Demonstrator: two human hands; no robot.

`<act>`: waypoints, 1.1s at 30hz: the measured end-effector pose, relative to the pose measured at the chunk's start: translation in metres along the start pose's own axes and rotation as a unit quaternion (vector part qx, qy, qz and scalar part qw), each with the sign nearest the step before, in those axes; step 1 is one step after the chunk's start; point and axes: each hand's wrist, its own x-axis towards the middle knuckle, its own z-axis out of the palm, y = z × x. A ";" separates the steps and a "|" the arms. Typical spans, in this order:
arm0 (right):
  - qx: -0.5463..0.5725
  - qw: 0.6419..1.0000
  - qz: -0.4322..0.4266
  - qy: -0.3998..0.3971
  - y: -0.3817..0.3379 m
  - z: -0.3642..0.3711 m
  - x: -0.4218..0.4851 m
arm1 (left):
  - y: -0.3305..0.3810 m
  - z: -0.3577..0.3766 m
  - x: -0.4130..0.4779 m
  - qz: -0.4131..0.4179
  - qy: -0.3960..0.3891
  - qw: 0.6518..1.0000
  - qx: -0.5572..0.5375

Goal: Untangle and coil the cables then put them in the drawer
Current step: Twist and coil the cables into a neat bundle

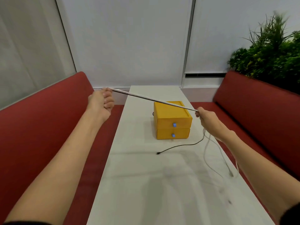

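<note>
The left hand (101, 103) curls tight round the cables (154, 99). The right hand (209, 120) pinches them taut above the yellow drawer box (172, 120); loose ends trail toward the tabletop's (138, 184) right edge.

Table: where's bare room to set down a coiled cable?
Free: near half of the table, between its near edge and the black cable; also the strip left of the yellow drawer unit. Crowded: right edge, where white cables trail from the right hand.

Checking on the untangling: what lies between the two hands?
In the head view, cables stretched taut run from the left hand to the right hand, passing over the yellow drawer box.
</note>
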 end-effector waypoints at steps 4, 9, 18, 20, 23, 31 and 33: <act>-0.012 0.998 0.061 0.017 0.041 0.003 -0.012 | 0.009 -0.027 0.019 0.033 0.074 0.996 -0.038; -0.006 0.992 0.121 0.028 0.060 -0.001 -0.018 | 0.024 -0.041 0.036 0.062 0.084 0.991 -0.079; 0.030 0.972 0.225 0.063 0.087 -0.017 -0.027 | 0.060 -0.026 0.052 0.108 0.110 0.987 -0.054; 0.035 0.964 0.257 0.057 0.093 -0.019 -0.032 | 0.062 -0.025 0.054 0.112 0.123 0.984 -0.059; 0.069 0.949 0.301 0.069 0.099 -0.016 -0.041 | 0.059 -0.023 0.055 0.115 0.132 0.983 -0.058; 0.074 0.917 0.382 0.092 0.134 -0.017 -0.077 | 0.074 -0.035 0.057 0.118 0.142 0.980 -0.070; 0.072 0.913 0.386 0.108 0.136 -0.017 -0.084 | 0.071 -0.034 0.055 0.115 0.142 0.981 -0.071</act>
